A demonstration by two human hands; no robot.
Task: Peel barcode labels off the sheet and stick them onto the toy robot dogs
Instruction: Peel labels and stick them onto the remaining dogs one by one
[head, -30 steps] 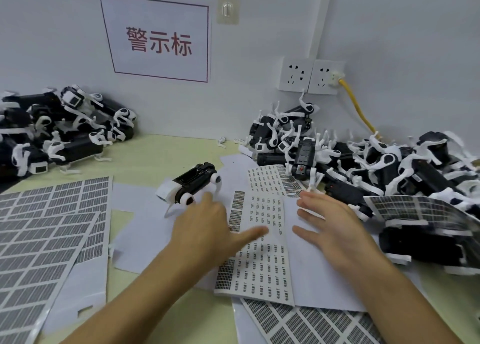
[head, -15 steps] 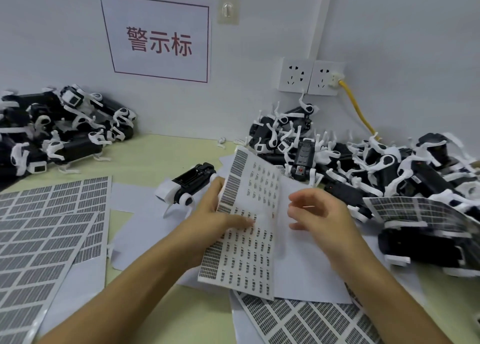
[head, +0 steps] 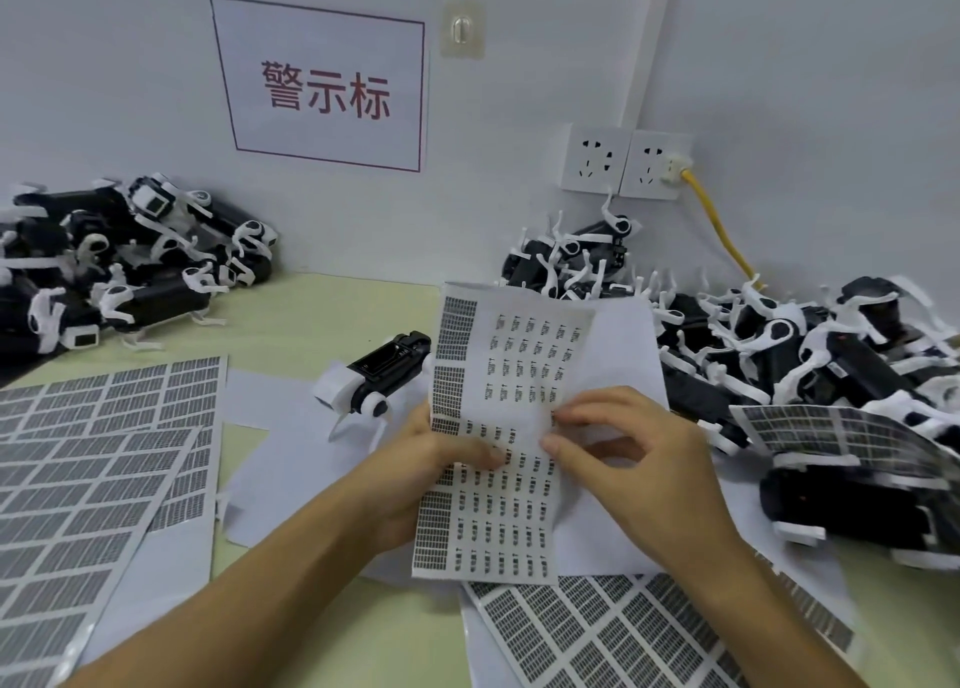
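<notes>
1. Above the desk's near edge, the left hand (head: 441,458) holds the label sheet (head: 511,427) up off the papers, thumb on its printed face and the other fingers behind it.
2. Just beside it, the right hand (head: 623,448) has thumb and forefinger curled onto the sheet's right edge; it may be lifting a label, but nothing peeled shows clearly.
3. Rows in the sheet's upper middle look sparser than the lower ones, so some labels seem already used.
4. One toy robot dog (head: 374,375) lies alone on white paper just left of the sheet, apparently next in line.
5. Farther out, a large pile of dogs (head: 779,354) crowds the right side and a smaller pile (head: 119,261) sits far left.
6. Which pile is finished cannot be told; plenty of labels remain.
</notes>
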